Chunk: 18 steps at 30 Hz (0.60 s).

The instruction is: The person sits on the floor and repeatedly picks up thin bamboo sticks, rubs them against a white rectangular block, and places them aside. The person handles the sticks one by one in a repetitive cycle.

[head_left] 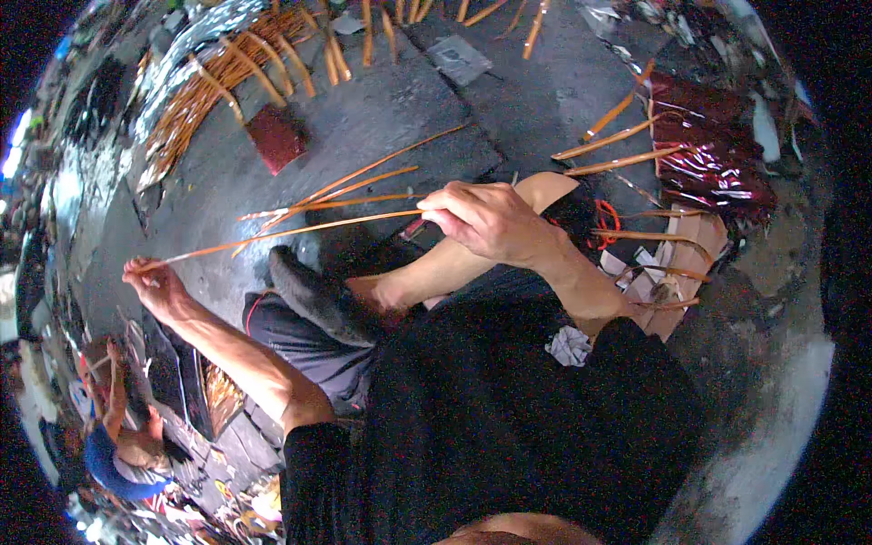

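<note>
The right hand (pixel 486 218) is closed around one end of a long thin cane (pixel 291 232). The left hand (pixel 150 282), stretched far to the left, pinches the other end, so the cane runs almost level between the two hands, above the grey floor (pixel 381 118). More canes (pixel 354 182) spread out from the right fist like a fan. A big bundle (pixel 218 86) lies at the top left, near a red block (pixel 277 136). A dark red sheet (pixel 713 150) lies at the right.
</note>
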Motion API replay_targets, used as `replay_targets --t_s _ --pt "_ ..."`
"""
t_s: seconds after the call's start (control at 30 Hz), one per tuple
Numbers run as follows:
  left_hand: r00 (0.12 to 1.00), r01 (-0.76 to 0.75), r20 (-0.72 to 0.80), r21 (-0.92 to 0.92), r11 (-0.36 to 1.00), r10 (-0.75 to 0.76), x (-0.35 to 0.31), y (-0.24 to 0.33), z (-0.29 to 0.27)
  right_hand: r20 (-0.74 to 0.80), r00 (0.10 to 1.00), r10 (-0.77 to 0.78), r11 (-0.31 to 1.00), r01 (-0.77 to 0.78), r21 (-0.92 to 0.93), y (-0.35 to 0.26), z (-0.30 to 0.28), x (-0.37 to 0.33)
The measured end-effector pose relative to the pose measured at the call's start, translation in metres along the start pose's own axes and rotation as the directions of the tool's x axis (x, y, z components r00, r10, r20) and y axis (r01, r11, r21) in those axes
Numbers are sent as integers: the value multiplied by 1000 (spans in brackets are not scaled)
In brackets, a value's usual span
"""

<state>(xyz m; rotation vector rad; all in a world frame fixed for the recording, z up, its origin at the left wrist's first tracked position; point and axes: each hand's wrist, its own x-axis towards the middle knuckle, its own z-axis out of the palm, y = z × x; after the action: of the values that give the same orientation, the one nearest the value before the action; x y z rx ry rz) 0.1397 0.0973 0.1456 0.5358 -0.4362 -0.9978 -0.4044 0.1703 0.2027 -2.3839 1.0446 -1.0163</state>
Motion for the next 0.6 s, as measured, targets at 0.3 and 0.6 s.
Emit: replay_targets --t_s 0.3,0.6 --pt "935 285 -304 337 897 -183 -13 -85 -14 174 930 323 936 -341 91 119 -47 15" --pt "956 293 -237 802 520 -174 -57 -94 -36 -152 669 727 476 -652 -591 371 -84 -8"
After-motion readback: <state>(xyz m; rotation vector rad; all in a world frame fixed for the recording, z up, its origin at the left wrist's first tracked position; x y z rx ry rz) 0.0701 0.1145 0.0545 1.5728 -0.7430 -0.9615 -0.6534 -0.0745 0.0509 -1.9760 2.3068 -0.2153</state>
